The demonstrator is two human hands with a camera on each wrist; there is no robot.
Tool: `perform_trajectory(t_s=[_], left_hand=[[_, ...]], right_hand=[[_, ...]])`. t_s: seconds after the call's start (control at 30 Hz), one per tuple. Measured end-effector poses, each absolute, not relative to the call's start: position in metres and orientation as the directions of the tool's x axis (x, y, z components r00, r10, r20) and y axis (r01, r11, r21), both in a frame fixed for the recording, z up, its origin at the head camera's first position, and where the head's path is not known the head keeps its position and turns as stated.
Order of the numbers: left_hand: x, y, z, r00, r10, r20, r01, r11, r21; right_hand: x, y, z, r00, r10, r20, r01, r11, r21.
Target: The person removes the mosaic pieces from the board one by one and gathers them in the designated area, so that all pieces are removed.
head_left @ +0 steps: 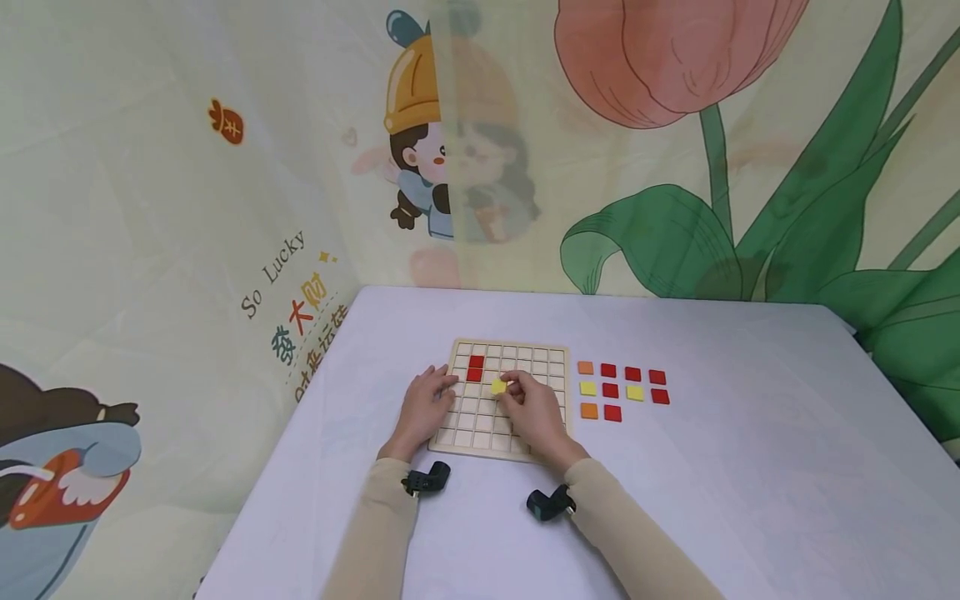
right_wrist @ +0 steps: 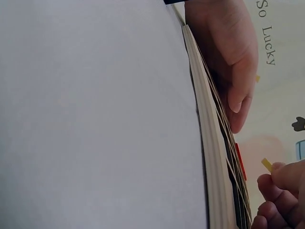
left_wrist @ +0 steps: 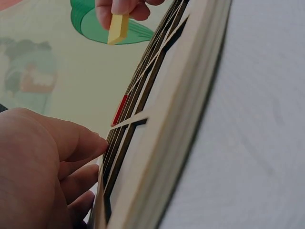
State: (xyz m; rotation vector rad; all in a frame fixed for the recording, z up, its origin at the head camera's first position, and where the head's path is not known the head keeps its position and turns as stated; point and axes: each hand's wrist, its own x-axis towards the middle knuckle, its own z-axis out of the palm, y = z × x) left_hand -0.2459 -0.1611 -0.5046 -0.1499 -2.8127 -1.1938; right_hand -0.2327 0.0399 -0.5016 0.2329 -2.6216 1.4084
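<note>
A square wooden grid board lies on the table, with two red tiles set one above the other in its upper left cells. Above the middle of the board, my right hand pinches a yellow tile between thumb and fingers. The right wrist view shows that yellow tile held by its end, raised off the grid. My left hand rests on the board's left edge, fingers fairly straight and holding no tile; the left wrist view shows its fingertips at the frame.
Right of the board lie loose tiles in short columns: orange ones, yellow ones and several red ones. The white table extends to the right. A printed cloth hangs behind and to the left.
</note>
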Motion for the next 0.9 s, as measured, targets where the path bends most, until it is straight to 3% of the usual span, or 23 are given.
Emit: perform_trajectory(t_s=[0.9], left_hand=[[-0.246, -0.16, -0.504, -0.994, 0.043, 0.104, 0.104, 0.688, 0.718]], right_hand=[[-0.211, 0.08, -0.49, -0.987, 0.005, 0.16, -0.136, 0.5, -0.855]])
